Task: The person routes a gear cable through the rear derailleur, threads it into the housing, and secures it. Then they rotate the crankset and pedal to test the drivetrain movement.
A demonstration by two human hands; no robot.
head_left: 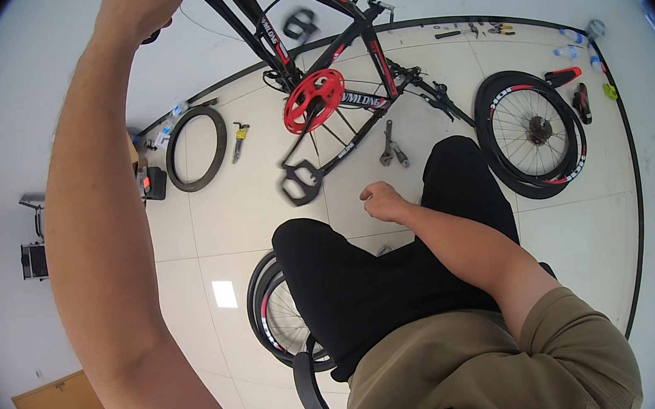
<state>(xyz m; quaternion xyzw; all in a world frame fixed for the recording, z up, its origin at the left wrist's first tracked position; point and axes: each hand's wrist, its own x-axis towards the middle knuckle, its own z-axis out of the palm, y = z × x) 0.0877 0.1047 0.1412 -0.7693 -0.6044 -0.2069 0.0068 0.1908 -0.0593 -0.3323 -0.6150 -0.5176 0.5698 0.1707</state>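
A black bicycle frame [363, 101] with red details stands ahead of me, with no wheel in its rear end. My left hand [149, 4] reaches up beside the frame at the top edge. Its fingers curl round something dark, mostly hidden by the hand. My right hand [381, 201] hovers over my lap near my right knee, fingers curled in and nothing visible in them. Between the hands is the red chainring [315, 101]. The near pedal [301, 183] and the far pedal [300, 24] look smeared by motion.
Wrenches [392, 145] lie on the tiles beyond my right hand. A wheel with a cassette [535, 129] lies at right, another wheel [280, 311] by my left leg. At left are a loose tyre [197, 149] and a yellow-handled hammer [240, 140]. Small tools [475, 30] line the far wall.
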